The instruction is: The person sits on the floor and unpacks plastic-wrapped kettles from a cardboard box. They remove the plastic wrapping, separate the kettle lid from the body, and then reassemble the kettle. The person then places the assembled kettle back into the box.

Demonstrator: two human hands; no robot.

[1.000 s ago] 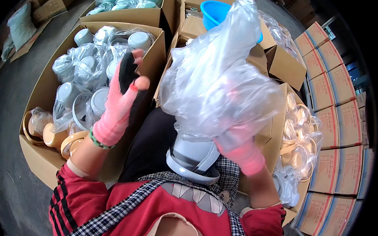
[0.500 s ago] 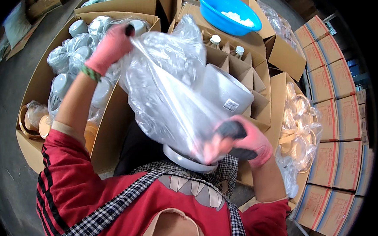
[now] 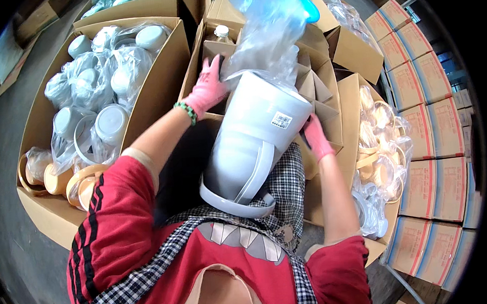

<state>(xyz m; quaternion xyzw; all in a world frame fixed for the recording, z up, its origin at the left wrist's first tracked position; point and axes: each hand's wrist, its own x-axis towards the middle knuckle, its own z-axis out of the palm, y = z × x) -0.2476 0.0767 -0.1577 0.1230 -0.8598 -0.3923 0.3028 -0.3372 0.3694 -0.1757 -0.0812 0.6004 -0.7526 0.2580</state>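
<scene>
A pale grey, tapered plastic bucket (image 3: 237,138) leans across my lap, its rim toward me and its base away. A strap handle (image 3: 262,170) crosses its side, and a white barcode sticker is near the base. My right hand (image 3: 319,137), in a pink glove with dark fingertips, grips the bucket's right side near the base; some fingers are hidden. My left hand (image 3: 209,91), gloved likewise, is open with fingers spread, left of the base. Beyond the base a blurred clear plastic bag (image 3: 264,33) is in the air, covering much of a blue basin (image 3: 306,6).
At left, a carton (image 3: 155,79) holds bagged grey and tan buckets. Ahead is a divided carton (image 3: 320,83) with a white-capped bottle (image 3: 221,32). Bagged tan items (image 3: 379,143) fill a carton at right. Stacked cartons (image 3: 415,130) stand beyond it.
The clear bag has gone from my hands over the bucket to the air beyond it, uncovering the bucket. My left hand has lowered and opened; my right hand has moved to the bucket's side.
</scene>
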